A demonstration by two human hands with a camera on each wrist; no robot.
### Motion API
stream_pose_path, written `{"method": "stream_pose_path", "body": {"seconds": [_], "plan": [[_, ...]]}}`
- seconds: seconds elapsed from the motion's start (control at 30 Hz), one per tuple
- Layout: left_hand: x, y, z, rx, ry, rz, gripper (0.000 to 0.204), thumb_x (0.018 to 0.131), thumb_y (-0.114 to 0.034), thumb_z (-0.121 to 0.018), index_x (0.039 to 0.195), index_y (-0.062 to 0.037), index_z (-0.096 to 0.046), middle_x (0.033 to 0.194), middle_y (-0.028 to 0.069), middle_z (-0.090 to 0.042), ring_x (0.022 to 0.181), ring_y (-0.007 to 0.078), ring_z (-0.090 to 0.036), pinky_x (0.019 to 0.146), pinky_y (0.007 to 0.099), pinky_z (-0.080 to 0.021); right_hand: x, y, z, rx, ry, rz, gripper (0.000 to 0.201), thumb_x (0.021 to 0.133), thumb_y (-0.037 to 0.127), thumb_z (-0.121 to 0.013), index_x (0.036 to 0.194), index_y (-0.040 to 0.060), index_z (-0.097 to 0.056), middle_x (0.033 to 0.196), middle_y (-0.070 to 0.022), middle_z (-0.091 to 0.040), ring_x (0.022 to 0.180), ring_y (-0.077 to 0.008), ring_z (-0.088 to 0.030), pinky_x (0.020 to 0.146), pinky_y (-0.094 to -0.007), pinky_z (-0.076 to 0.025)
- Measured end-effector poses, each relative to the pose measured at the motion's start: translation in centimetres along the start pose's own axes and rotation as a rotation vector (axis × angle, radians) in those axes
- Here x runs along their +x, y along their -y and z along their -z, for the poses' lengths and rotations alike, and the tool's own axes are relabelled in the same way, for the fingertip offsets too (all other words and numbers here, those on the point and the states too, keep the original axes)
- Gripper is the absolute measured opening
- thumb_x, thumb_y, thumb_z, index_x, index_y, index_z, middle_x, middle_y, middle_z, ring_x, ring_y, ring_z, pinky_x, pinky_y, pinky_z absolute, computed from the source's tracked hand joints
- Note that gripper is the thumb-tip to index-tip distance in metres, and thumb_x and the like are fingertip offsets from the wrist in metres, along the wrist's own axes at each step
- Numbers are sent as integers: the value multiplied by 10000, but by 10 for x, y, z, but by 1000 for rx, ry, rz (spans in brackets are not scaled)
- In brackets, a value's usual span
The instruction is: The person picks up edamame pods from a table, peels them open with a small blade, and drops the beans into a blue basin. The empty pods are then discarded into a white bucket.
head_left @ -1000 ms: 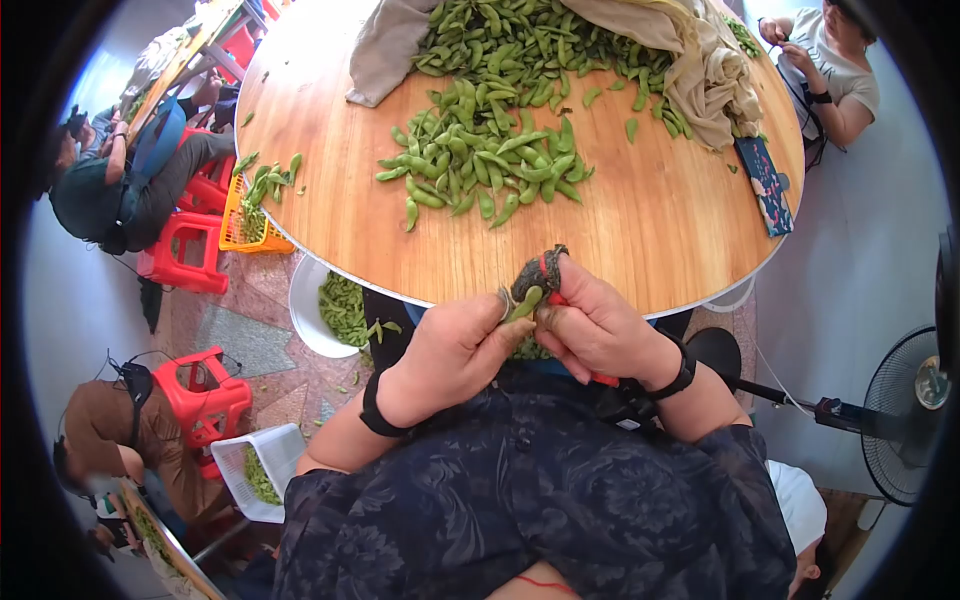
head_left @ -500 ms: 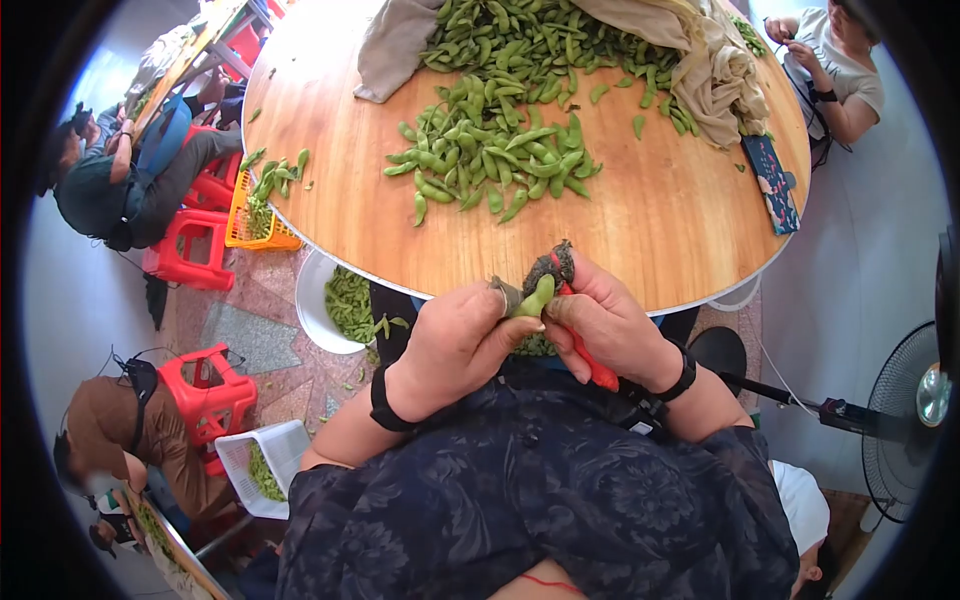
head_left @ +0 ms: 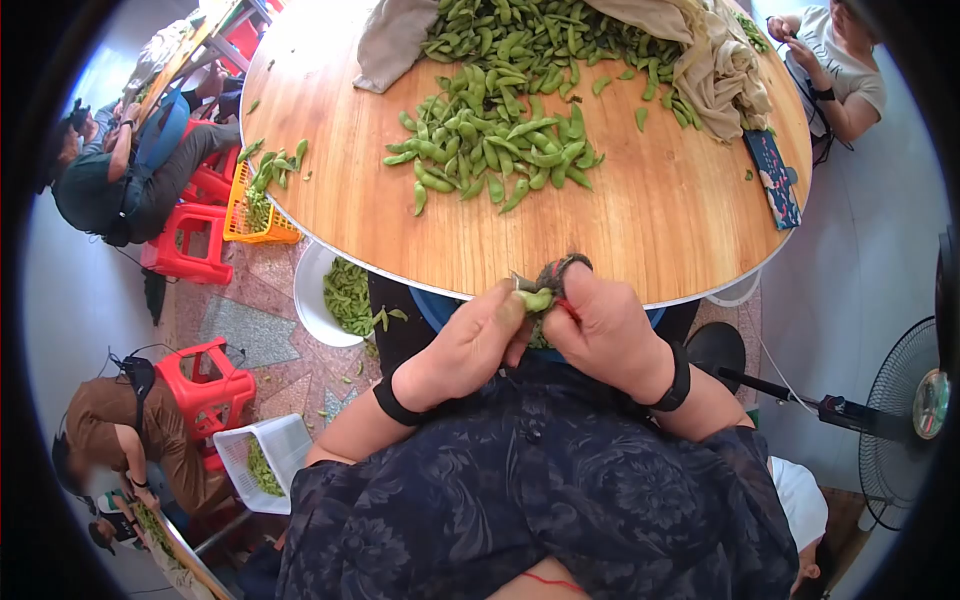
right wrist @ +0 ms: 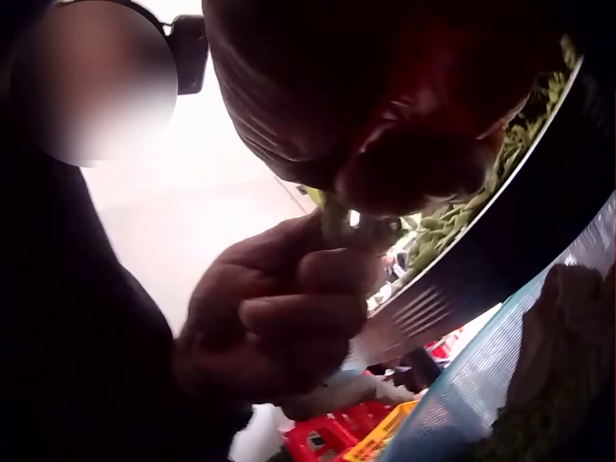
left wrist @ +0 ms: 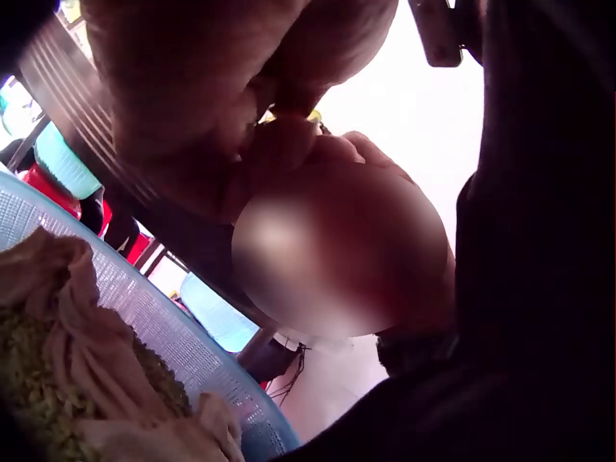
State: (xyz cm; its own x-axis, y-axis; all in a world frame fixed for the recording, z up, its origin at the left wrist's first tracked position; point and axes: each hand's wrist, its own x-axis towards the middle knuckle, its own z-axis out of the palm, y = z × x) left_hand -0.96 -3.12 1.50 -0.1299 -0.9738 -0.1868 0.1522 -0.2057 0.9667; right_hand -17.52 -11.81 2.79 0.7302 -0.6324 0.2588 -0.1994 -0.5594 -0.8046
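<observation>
Over the near edge of the round wooden table [head_left: 340, 190], my left hand [head_left: 455, 350] pinches a green edamame pod [head_left: 537, 299]. A greyish cover shows at a left fingertip. My right hand [head_left: 625, 330] meets the pod's other end, its fingers curled round a red tool [head_left: 566, 308] that is mostly hidden. A dark wrap [head_left: 564, 266] sits around a digit of the right hand. In the right wrist view, the left hand [right wrist: 284, 318] holds the pod below the right hand [right wrist: 385, 115]. Loose pods [head_left: 490, 150] lie ahead on the table.
Beige cloth [head_left: 715, 85] lies beside a larger pod heap [head_left: 510, 40]. A dark patterned pouch [head_left: 770, 185] rests at the right edge. Below my hands is a blue basket [left wrist: 183, 337] with cloth and beans. A white bucket [head_left: 310, 300] and fan [head_left: 905, 390] stand nearby.
The pod has tipped from slanting upward to nearly level between the hands. My right hand has turned, so the red tool that stuck out below it is now mostly hidden.
</observation>
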Motion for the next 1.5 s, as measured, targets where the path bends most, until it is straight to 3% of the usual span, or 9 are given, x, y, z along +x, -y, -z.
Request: {"method": "stream_pose_path", "body": {"seconds": [0.3, 0.5, 0.6, 0.9, 1.0, 1.07, 1.33, 1.43, 1.5], "plan": [[5, 9, 9, 417, -38, -328, 369, 941, -378, -549, 927, -16, -478, 685, 139, -519, 613, 323, -529, 565, 379, -422, -1, 13, 0, -232, 20, 178, 162, 788, 101, -659, 840, 59, -511, 638, -146, -560, 553, -348, -576, 464, -397, -463], [6, 3, 4, 484, -24, -400, 283, 978, -284, -496, 900, -12, -495, 649, 151, -492, 569, 339, -518, 530, 378, -420, 1, 12, 17, 567, 271, -512, 68, 873, 73, -538, 844, 54, -480, 574, -72, -493, 451, -191, -541, 408, -295, -408], [6, 3, 4, 418, -23, -330, 248, 989, -254, -479, 944, -12, -511, 639, 126, -489, 512, 278, -513, 510, 355, -420, -5, 3, 10, 415, 141, -274, 74, 913, 98, -498, 863, 50, -473, 582, -15, -486, 422, -87, -493, 386, -243, -376], [1, 6, 3, -8, 50, 28, 208, 1010, -223, -434, 1056, -39, -518, 735, 3, -536, 567, 65, -502, 502, 207, -385, 3, 5, 21, 929, 223, -649, 106, 938, 139, -494, 891, 45, -483, 622, 15, -516, 414, -54, -486, 370, -220, -366], [2, 5, 1, -31, 31, 23, 199, 1005, -180, -417, 1084, -35, -528, 745, -7, -538, 563, 57, -481, 508, 196, -379, -2, 5, 14, 634, 139, -534, 108, 889, 114, -563, 881, 33, -492, 598, -26, -520, 396, -127, -508, 374, -269, -393], [2, 12, 2, -54, -3, -46, 199, 975, -103, -393, 1083, -35, -545, 762, -16, -547, 557, 52, -457, 513, 191, -379, -9, 0, 5, -140, -41, 180, 149, 792, 71, -632, 844, 25, -501, 606, -93, -520, 418, -237, -524, 394, -328, -420], [6, 15, 0, -147, 58, -163, 363, 878, 16, -309, 1155, 5, -543, 880, 6, -576, 709, 67, -501, 669, 222, -438, -14, 3, -1, -217, 60, 419, 169, 696, 41, -650, 812, 14, -529, 614, -126, -512, 478, -306, -535, 439, -359, -450], [5, 19, -2, -44, 27, -209, 403, 883, 22, -310, 1250, 18, -476, 901, 20, -585, 760, 92, -537, 731, 248, -461, -12, 13, 7, -170, -128, 201, 123, 758, 29, -612, 837, 25, -517, 615, -78, -515, 444, -213, -520, 425, -309, -420], [4, 18, -2, 49, 12, -208, 422, 893, 21, -319, 1299, 21, -434, 905, 32, -592, 782, 107, -564, 754, 258, -470, -5, 15, 29, 422, -36, -392, 43, 852, 29, -536, 871, 45, -500, 621, -13, -499, 450, -92, -488, 414, -249, -385]]}}
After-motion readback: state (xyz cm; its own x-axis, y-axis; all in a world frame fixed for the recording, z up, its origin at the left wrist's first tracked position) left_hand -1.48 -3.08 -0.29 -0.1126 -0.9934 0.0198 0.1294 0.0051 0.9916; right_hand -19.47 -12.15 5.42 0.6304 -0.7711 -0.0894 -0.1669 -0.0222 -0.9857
